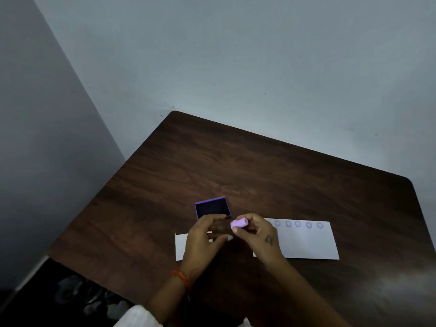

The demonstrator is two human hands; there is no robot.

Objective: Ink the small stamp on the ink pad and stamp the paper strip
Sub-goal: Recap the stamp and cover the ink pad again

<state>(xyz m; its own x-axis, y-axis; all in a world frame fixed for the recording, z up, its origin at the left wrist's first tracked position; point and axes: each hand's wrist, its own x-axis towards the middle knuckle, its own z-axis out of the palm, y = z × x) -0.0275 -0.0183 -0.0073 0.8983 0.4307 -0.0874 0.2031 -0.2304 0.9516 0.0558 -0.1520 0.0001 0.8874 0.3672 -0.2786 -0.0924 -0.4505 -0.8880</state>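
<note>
From the head view we see the right hand pinching the small stamp, its long axis lying sideways above the paper strip; the ink pad sits just beyond, nearer the loosely curled, empty left hand.

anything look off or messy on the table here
Nothing stands out. The ink pad sits open and flat, the paper strip lies flat with a tidy row of stamp marks, and the right hand holds the small stamp. No ink spills visible.
</note>
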